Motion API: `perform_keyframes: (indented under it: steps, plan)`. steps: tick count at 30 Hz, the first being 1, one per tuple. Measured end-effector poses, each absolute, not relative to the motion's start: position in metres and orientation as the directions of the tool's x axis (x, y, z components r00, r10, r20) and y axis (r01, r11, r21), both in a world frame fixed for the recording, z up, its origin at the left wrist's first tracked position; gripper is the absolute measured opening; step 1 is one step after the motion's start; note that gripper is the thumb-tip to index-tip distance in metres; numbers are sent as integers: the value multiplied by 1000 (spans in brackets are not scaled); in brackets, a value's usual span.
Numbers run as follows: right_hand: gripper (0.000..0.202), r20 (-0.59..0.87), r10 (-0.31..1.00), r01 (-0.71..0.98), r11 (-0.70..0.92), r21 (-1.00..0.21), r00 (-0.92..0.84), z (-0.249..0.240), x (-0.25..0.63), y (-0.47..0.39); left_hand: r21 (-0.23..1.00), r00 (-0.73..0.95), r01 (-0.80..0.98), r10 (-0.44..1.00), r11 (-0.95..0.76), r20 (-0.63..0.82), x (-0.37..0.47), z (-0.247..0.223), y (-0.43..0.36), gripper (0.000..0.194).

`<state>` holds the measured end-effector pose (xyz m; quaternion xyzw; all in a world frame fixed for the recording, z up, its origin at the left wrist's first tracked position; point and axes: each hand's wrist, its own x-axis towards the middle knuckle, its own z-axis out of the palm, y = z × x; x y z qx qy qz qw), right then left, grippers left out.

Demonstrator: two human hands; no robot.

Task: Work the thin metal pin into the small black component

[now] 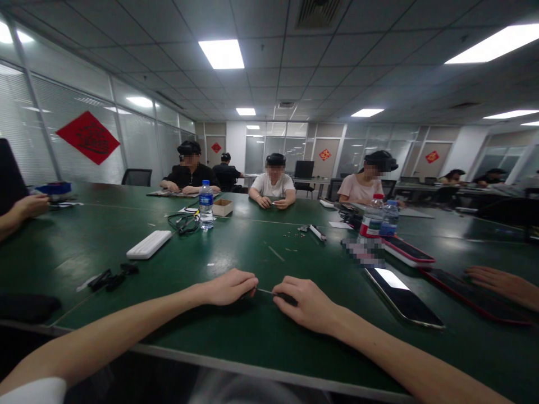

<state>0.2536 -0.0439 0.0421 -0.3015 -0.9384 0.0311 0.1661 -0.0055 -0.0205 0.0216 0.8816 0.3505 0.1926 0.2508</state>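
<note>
My left hand (231,286) rests near the front of the green table, fingers curled together. A small reddish bit shows at its fingertips; what it holds is mostly hidden. Just to the right, my right hand (301,300) is closed around the dark handle of what looks like a screwdriver (288,298). Its thin metal shaft points left and reaches the fingertips of my left hand. Both wrists lie low over the tabletop.
On the green table (189,314) are a white power strip (149,245), black clips or cables (113,278), a water bottle (206,205), a small box (222,207) and a phone (402,297). Another person's hand (503,285) lies at right. Several people sit around the table.
</note>
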Motion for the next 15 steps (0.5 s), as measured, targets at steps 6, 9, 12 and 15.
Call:
perform_keyframes:
  steps: [6, 9, 12, 15]
  plan:
    - [27, 292, 581, 560, 813, -161, -759, 40, 254, -43, 575, 677, 535, 721, -619, 146, -5, 24, -22, 49]
    - [27, 290, 581, 559, 813, -162, -760, 41, 254, -43, 576, 671, 539, 727, -614, 147, -4, 24, -23, 48]
    - [26, 288, 580, 558, 814, -161, -762, 42, 254, -43, 582, 671, 532, 725, -615, 152, -4, 24, -23, 48]
    - [27, 289, 576, 554, 817, -159, -765, 41, 255, -43, 582, 672, 533, 725, -614, 150, -4, 24, -23, 49]
